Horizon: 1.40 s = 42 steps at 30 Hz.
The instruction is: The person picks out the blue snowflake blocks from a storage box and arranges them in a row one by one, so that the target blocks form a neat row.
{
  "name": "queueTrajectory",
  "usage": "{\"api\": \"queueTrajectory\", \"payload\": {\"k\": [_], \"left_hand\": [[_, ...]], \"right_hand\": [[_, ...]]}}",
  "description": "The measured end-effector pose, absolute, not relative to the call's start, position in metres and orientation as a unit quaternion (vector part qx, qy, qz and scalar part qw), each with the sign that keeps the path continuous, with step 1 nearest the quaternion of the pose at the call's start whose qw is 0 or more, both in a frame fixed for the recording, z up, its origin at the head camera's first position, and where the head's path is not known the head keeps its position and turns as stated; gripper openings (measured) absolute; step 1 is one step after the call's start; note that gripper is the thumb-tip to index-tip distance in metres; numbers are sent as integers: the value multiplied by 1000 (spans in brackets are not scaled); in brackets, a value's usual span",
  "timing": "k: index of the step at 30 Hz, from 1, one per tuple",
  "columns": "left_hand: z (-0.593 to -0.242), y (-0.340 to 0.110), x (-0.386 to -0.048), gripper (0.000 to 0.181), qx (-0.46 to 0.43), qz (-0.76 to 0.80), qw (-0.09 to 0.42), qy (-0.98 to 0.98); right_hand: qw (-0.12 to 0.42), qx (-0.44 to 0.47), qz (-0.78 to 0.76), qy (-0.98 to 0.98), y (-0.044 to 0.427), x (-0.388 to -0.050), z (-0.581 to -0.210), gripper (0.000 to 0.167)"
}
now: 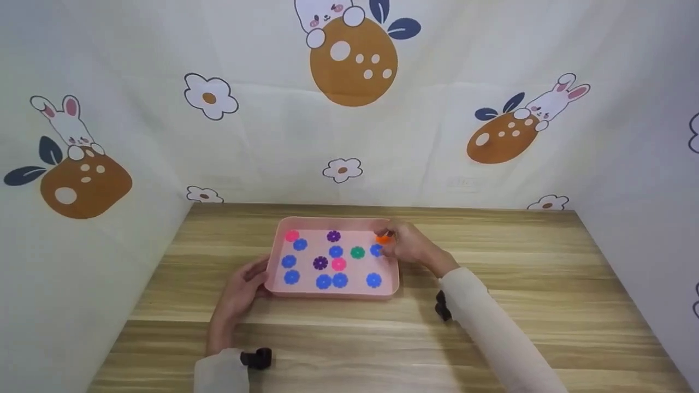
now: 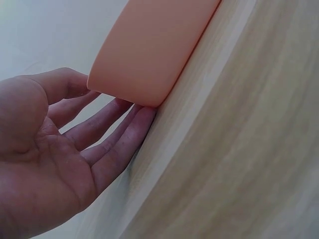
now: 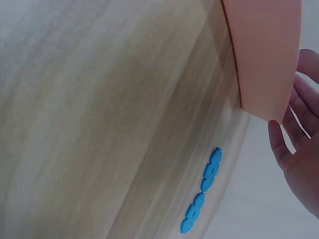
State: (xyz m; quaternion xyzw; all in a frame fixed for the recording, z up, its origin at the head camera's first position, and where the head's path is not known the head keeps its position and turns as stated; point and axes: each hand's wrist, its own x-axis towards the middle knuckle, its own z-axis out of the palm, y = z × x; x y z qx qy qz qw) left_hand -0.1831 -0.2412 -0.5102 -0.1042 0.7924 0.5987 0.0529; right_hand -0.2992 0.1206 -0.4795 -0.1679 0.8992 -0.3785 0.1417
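A shallow pink tray [image 1: 333, 222] stands on the table, holding several flower-shaped plastic discs. My left hand [image 1: 244, 286] holds the tray's left end; the left wrist view has the thumb near the rim and fingertips low on the outer wall [image 2: 144, 55]. Over the tray's right side reaches my right hand [image 1: 409, 244], fingers bent down inside. Close to its fingertips are an orange disc [image 1: 382, 239] and a blue disc [image 1: 375, 250]; whether either is pinched cannot be made out. From the right wrist, the tray wall [image 3: 266, 59] hides most of those fingertips.
Further left in the tray lie a green disc [image 1: 357, 252], a purple disc [image 1: 320, 263], a pink disc [image 1: 338, 264] and several blue ones. In the right wrist view two blue pieces [image 3: 211, 169] lie on the wooden table [image 1: 508, 240]. Printed cloth [image 1: 273, 136] surrounds the table.
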Motion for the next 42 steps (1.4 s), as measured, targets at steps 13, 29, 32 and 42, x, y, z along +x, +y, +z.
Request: {"api": "queueTrajectory", "payload": {"k": [13, 29, 32, 42], "left_hand": [[-510, -242, -185, 44, -120, 599, 62, 789], [-513, -243, -185, 43, -97, 619, 35, 779], [-512, -243, -184, 43, -96, 611, 41, 785], [-509, -243, -183, 44, -103, 612, 51, 782]], "right_hand": [[171, -144, -361, 905, 108, -301, -488, 47], [172, -168, -289, 927, 102, -303, -488, 42], [172, -166, -282, 929, 103, -302, -488, 44], [146, -171, -290, 930, 104, -301, -487, 44]]}}
